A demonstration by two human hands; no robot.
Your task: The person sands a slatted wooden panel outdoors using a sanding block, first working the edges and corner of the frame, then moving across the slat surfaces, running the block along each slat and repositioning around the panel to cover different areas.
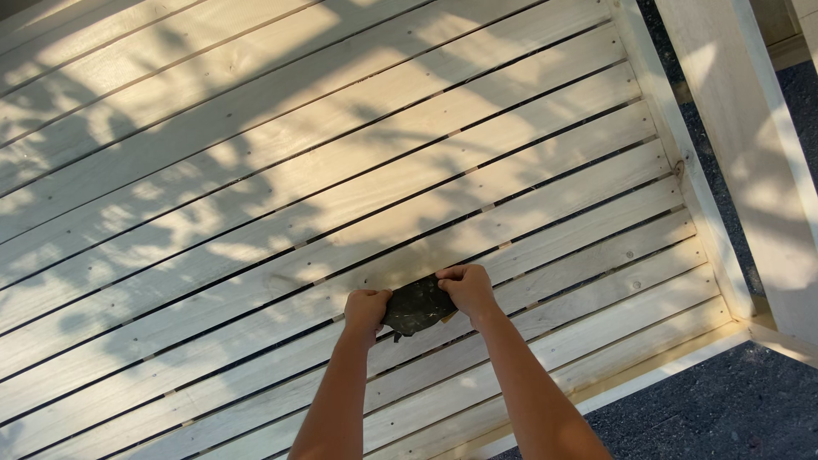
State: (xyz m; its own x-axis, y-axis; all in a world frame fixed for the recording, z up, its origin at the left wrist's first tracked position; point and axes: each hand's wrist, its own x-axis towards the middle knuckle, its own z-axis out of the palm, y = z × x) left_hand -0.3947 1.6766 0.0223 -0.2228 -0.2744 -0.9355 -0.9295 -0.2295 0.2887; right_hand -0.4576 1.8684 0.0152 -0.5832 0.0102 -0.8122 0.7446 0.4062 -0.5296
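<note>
Both my hands press a dark crumpled piece of sandpaper or cloth (417, 305) against a pale wooden slat of a slatted panel (256, 196). My left hand (366, 310) grips its left edge with curled fingers. My right hand (465, 290) grips its right edge. Which of the two materials the dark piece is cannot be made out. My forearms reach up from the bottom of the view.
The panel has many parallel light slats with narrow dark gaps and small screw heads. A wooden frame rail (682, 162) borders it on the right, beside a wider board (750, 145). Dark gravel-like ground (724, 409) lies at the lower right. Leaf shadows fall across the wood.
</note>
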